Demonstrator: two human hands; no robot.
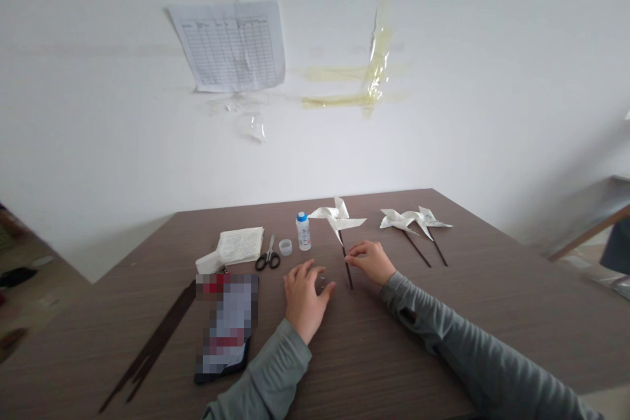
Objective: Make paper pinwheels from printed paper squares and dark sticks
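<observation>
Paper pinwheel [337, 218] touches the right hand [370, 261], its fingers curled.

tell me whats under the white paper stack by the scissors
The white paper stack rests on the wood-grain table, with a white flat piece poking out at its left corner; the rest underneath is covered.

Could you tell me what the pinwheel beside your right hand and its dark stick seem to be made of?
The pinwheel looks like thin white paper, matte, with sharp folds and faint print showing. The stick looks like dark-stained wood or bamboo with a dull finish, though plastic cannot be ruled out.
</observation>
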